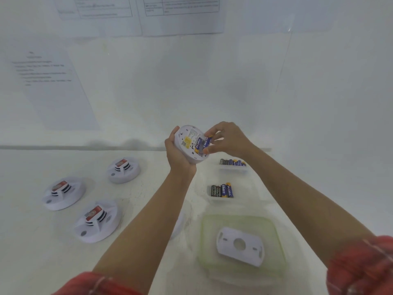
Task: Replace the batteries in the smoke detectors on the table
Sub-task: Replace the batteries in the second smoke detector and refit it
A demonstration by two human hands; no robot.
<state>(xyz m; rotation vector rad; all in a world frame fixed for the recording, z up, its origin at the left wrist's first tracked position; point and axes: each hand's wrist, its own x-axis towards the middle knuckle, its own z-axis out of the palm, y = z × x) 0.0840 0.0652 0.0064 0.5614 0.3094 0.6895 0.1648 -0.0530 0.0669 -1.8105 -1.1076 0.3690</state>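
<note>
held: 1 smoke detector (187,141), back up, left hand (177,155) curled round its rim, above table (153,167) | right hand (228,138): fingertips pinch 1 blue battery (207,141) at the compartment, beside 1 seated battery (198,145) | table left: 3 resting detectors (123,170) (63,193) (96,221), face up | right: 2 battery trays (234,169) (223,200), near one shows 4 cells, far one's count unclear | 1 green-rimmed container (204,231) holding 1 mounting plate (240,245)

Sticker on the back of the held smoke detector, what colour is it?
The sticker is yellow; head view shows it best.
</note>
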